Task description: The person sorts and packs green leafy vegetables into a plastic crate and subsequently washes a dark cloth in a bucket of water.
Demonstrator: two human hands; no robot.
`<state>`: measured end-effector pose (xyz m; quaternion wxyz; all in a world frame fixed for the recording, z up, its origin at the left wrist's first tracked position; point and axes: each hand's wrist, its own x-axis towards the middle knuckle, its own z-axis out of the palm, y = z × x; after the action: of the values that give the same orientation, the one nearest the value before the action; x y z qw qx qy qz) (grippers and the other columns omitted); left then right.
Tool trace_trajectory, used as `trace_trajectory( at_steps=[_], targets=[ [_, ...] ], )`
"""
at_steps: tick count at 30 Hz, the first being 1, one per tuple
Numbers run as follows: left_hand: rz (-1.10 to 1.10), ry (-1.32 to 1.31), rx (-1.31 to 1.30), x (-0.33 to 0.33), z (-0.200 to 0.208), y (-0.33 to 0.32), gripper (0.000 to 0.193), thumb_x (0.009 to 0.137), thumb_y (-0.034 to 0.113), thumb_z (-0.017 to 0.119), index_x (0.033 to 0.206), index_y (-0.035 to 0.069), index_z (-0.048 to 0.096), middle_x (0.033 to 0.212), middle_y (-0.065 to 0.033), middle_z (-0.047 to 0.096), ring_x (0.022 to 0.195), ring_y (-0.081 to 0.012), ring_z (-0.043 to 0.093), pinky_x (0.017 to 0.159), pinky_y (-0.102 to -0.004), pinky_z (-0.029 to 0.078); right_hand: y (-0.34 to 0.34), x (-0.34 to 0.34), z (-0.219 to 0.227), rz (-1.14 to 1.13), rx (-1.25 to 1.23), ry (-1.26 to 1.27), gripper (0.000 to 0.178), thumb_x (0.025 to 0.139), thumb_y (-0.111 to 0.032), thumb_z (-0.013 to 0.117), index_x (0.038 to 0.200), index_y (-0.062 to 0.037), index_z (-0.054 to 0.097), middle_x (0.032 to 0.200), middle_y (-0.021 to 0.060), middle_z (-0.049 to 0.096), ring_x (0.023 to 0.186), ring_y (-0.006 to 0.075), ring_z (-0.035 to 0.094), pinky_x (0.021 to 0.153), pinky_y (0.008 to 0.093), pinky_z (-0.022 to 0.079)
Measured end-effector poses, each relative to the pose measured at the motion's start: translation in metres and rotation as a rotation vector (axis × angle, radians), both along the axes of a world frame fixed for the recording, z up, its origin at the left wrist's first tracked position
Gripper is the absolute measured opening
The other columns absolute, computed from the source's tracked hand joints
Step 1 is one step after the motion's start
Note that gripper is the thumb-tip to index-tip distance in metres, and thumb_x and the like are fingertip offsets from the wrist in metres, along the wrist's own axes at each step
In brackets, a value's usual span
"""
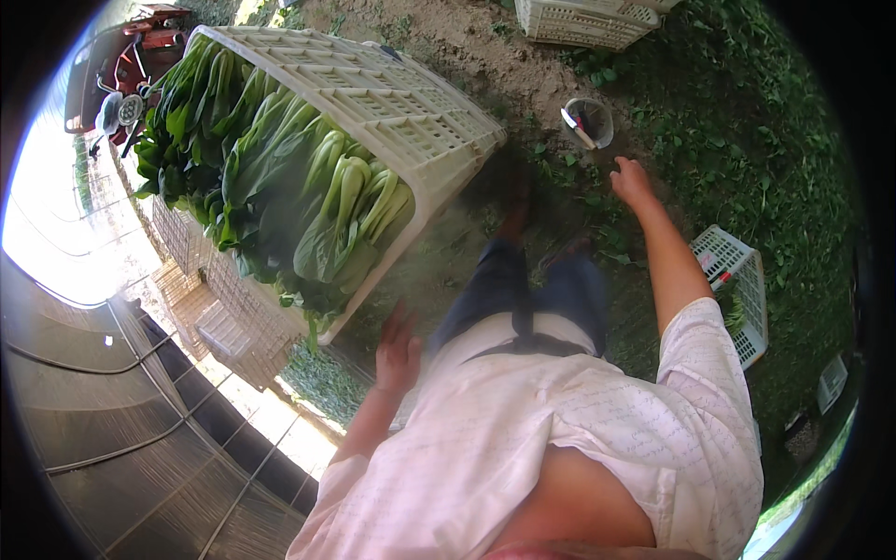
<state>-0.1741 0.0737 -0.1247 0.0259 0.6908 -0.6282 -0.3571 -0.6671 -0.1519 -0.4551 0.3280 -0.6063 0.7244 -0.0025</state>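
Over weedy soil point(723, 140), near sheeted wall point(84, 411): left fingers point(399, 330) spread; right fingers point(625, 172), grip unclear.

Ribbed sheeting point(103, 420), bare soil point(448, 42), low plants point(747, 149) and a crate point(425, 112) (packed with leafy greens point(271, 177)) mark this as a vegetable farm.

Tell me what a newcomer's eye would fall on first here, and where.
Probably the big pale crate at upper left, packed with long leafy greens. Next might come the small round container on the ground, right of top centre, with a slim pale tool in or across it; the person's right hand is just below it in the picture.
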Motion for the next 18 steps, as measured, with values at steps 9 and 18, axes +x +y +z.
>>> trace_trajectory(
  at_steps=[9,18],
  targets=[
    [0.337,0.105,-0.218,-0.004,0.020,0.091,0.041,0.106,0.025,0.052,0.140,0.004,0.063,0.147,-0.0202,0.058,0.135,-0.0406,0.055,0.114,-0.0455,0.044,-0.002,0.058,0.159,0.265,-0.222,-0.356,0.032,0.096,-0.017,0.069,0.125,-0.0014,0.072,0.115,0.0168,0.076,0.102,0.0337,0.074,0.091,0.0375,0.057],
    [0.400,-0.225,-0.865,0.100,0.033,0.035,0.059,0.091,0.004,0.071,0.148,0.006,0.055,0.148,-0.0186,0.057,0.135,-0.0389,0.055,0.113,-0.0495,0.042,-0.021,0.262,0.421,0.844,-0.738,-0.452,0.032,0.094,-0.010,0.068,0.126,-0.0068,0.070,0.126,0.0175,0.068,0.116,0.0386,0.065,0.100,0.0461,0.052]
  ],
)
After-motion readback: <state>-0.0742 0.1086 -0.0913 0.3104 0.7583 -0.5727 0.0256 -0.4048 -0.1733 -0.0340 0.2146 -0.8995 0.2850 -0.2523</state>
